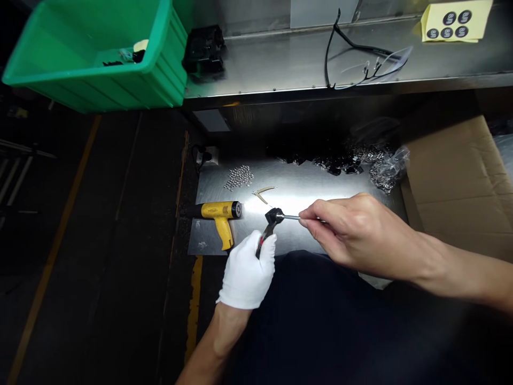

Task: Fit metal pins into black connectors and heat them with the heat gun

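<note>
My left hand (247, 274), in a white glove, is closed around the narrow dark lower end of a black part (274, 215) that carries a small red mark. Bare fingers of my right hand (356, 230) pinch a thin metal rod (290, 217), whose left end meets the black part's blocky head. Whether the rod goes into the part or only touches it, I cannot tell. Just beyond the part lie tan-handled nippers (262, 193). A yellow heat gun (218, 212) rests left of my gloved hand.
Small metal pieces (239, 177) are spread on the metal table (212, 187). Black parts (336, 166) and a clear bag of metal rings (388, 171) lie toward the back. A cardboard box (460, 187) stands right. Above are a green bin (120, 88) and glasses (364, 59) on the shelf.
</note>
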`<state>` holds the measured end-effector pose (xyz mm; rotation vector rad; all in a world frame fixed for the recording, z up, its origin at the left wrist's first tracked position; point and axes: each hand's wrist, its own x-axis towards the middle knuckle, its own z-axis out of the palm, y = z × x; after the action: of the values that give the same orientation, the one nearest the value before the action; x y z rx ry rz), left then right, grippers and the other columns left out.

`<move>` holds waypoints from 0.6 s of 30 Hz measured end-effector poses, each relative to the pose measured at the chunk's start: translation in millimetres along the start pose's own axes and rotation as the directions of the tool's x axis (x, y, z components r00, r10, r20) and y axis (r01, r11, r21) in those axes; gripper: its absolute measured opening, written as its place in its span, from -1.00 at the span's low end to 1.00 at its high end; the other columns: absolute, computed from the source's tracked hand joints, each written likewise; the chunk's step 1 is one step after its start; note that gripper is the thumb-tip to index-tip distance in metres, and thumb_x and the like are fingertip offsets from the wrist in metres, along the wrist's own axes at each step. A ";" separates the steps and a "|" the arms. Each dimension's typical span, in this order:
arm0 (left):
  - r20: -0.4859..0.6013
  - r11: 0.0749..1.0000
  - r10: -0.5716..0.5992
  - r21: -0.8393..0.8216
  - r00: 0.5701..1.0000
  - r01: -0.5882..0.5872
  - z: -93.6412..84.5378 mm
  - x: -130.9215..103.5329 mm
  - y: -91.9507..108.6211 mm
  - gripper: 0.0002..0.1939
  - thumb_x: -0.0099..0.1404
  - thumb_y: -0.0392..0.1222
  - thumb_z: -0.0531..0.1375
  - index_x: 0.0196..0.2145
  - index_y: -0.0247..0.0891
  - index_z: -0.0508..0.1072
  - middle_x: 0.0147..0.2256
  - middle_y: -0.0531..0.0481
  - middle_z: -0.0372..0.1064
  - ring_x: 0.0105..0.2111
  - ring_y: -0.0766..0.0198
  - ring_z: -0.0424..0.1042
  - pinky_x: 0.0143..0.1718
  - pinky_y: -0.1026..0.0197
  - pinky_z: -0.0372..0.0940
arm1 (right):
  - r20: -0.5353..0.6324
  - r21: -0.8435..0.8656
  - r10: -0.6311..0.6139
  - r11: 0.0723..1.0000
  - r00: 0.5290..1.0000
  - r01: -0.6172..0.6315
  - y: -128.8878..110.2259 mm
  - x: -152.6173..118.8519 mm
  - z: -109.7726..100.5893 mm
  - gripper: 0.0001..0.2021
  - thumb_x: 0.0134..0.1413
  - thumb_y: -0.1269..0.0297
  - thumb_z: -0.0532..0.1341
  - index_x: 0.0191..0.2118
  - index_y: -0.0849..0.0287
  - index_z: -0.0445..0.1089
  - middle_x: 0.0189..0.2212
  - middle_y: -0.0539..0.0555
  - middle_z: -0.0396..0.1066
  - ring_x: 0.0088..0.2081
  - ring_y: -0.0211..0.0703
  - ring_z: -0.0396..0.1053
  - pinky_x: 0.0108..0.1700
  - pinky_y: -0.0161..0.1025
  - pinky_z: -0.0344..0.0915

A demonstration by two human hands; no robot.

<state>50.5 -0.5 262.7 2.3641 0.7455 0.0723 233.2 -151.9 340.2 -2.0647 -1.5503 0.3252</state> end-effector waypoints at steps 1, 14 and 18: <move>-0.007 1.000 -0.012 -0.001 1.000 0.012 0.4 0.5 1.0 -0.63 0.53 -0.04 0.03 -0.46 -0.15 0.14 -0.52 0.09 0.20 -0.52 0.27 0.25 -0.43 0.16 0.05 | -0.008 -0.009 -0.001 1.000 1.000 0.001 -1.9 0.0 1.4 -0.80 0.36 0.40 0.13 -0.18 0.28 0.52 -0.46 0.07 0.54 -0.52 -0.16 0.45 -0.46 -0.19 0.22; -0.008 1.000 -0.015 -0.022 1.000 0.015 -7.4 -0.6 2.2 -0.59 0.53 0.01 0.03 -0.47 -0.15 0.08 -0.54 0.10 0.15 -0.53 0.28 0.22 -0.44 0.15 0.05 | -0.033 0.068 -0.012 0.998 0.999 0.014 -1.3 3.3 -3.7 -0.83 0.32 0.41 0.18 -0.19 0.31 0.54 -0.55 -0.04 0.44 -0.60 -0.29 0.30 -0.53 -0.22 0.16; 0.054 1.000 0.026 -0.013 0.998 -0.025 -10.4 -1.4 -0.1 -0.61 0.52 -0.02 0.03 -0.47 -0.14 0.10 -0.52 0.06 0.21 -0.52 0.25 0.24 -0.44 0.13 0.07 | 0.014 0.143 0.032 0.989 0.999 -0.034 2.7 3.1 -11.9 -0.84 0.26 0.42 0.21 -0.23 0.26 0.57 -0.63 -0.10 0.34 -0.64 -0.34 0.22 -0.56 -0.26 0.11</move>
<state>46.8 4.7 271.0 2.3546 0.6872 0.0239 242.1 -152.7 349.0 -1.9823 -1.4569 0.4486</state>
